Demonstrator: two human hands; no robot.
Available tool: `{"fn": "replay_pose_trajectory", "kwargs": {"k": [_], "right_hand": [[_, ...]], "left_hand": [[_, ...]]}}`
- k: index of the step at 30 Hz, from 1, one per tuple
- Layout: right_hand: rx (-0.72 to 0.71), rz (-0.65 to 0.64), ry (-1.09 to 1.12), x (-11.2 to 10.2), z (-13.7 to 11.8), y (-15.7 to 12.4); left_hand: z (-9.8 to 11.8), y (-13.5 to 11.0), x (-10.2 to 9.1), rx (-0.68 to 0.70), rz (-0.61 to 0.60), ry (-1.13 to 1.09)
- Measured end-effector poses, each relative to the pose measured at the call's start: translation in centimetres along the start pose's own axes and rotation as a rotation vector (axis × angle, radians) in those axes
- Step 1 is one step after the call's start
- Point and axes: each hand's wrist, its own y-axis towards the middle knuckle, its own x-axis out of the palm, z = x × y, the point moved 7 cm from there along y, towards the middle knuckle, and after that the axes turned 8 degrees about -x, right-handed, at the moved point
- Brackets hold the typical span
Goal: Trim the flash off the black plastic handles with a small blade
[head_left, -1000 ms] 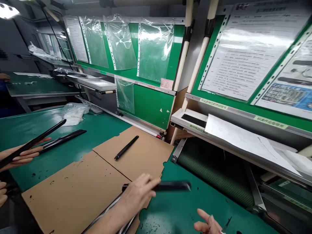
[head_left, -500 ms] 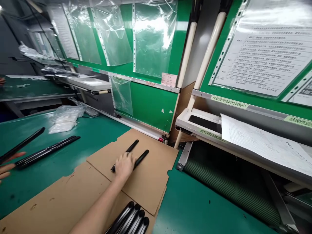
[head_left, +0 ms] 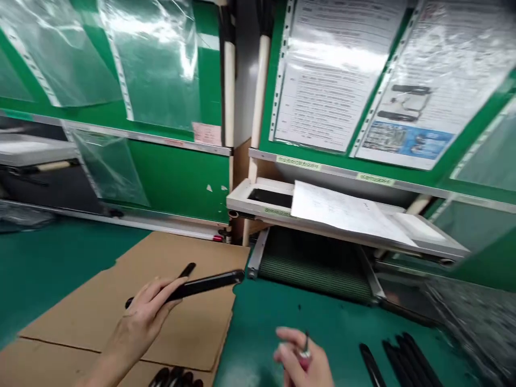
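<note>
My left hand grips a long, glossy black strip with a rounded end, held tilted above the cardboard. Behind it, a second black strip lies on the cardboard, partly covered by my fingers. My right hand is over the green tabletop, fingers closed around a small tool with a red handle and a thin dark tip pointing up. Blur hides the tool's exact kind. Several more black strips lie together at the bottom edge, on the cardboard.
On the right lie several dark strips beside a heap of clear plastic. A ribbed green conveyor belt runs under a white shelf bearing paper sheets. Green boards with plastic sleeves stand behind.
The view has swung right. My left hand has lifted one black strip off the cardboard. My right hand with the small tool has come into view; another hand at far left has left it.
</note>
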Motion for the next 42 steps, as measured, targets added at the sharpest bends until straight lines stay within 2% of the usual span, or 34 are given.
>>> {"fn": "replay_pose_trajectory", "kwargs": {"k": [2, 3, 5, 7, 8, 9, 11, 12, 14, 16, 18, 19, 23, 26, 29, 34, 42], "right_hand": [[-0.002, -0.082, 0.011, 0.7, -2.5, -0.8], [-0.010, -0.145, -0.007, 1.1, -3.7, -1.2], [-0.094, -0.253, -0.094, 1.6, -6.3, -2.2], [-0.310, -0.280, -0.213, 1.3, -9.0, -3.8], [-0.454, -0.255, -0.272, 0.9, -10.3, -4.8], [-0.600, -0.214, -0.323, 0.4, -11.4, -6.0], [-0.834, -0.124, -0.403, -0.6, -12.6, -8.4], [-0.908, -0.087, -0.434, -1.0, -12.7, -9.5], [-0.970, -0.070, -0.481, -1.6, -12.5, -11.2], [-0.971, -0.139, -0.523, -1.6, -11.9, -12.5], [-0.939, -0.261, -0.556, -1.5, -11.5, -13.7], [-0.904, -0.321, -0.564, -1.6, -11.3, -14.1], [-0.631, -0.493, -0.517, -2.8, -10.4, -14.5], [-0.576, -0.541, -0.557, -3.4, -10.2, -14.2], [-0.690, -0.584, -0.618, -3.1, -10.6, -14.2], [-0.899, -0.653, -0.821, -1.3, -11.3, -15.0], [-1.155, -0.620, -1.018, 0.7, -12.3, -14.3]], "left_hand": [[5.3, -1.4, -0.7, 0.237, 0.039, -0.138], [7.6, -2.0, -0.9, 0.307, 0.031, -0.182], [11.3, -2.8, -1.1, 0.366, 0.018, -0.243], [14.2, -3.1, -1.4, 0.320, 0.052, -0.308], [15.1, -3.3, -1.6, 0.236, 0.099, -0.350], [15.7, -3.4, -1.6, 0.093, 0.161, -0.432], [16.1, -4.6, -1.0, -0.290, 0.272, -0.664], [16.5, -5.7, -0.2, -0.477, 0.297, -0.817], [18.9, -7.6, 2.0, -0.672, 0.190, -1.037], [21.8, -9.1, 4.0, -0.792, 0.003, -1.306], [24.2, -10.1, 4.7, -0.871, -0.112, -1.535], [24.8, -10.3, 4.6, -0.883, -0.128, -1.593], [24.9, -10.4, 2.9, -0.858, -0.104, -1.573], [24.2, -10.8, 2.1, -0.868, -0.074, -1.526], [24.0, -11.4, 1.8, -0.889, -0.065, -1.488], [23.9, -12.0, 1.7, -0.913, -0.103, -1.470], [23.1, -12.6, 3.1, -1.046, -0.154, -1.447]]}}
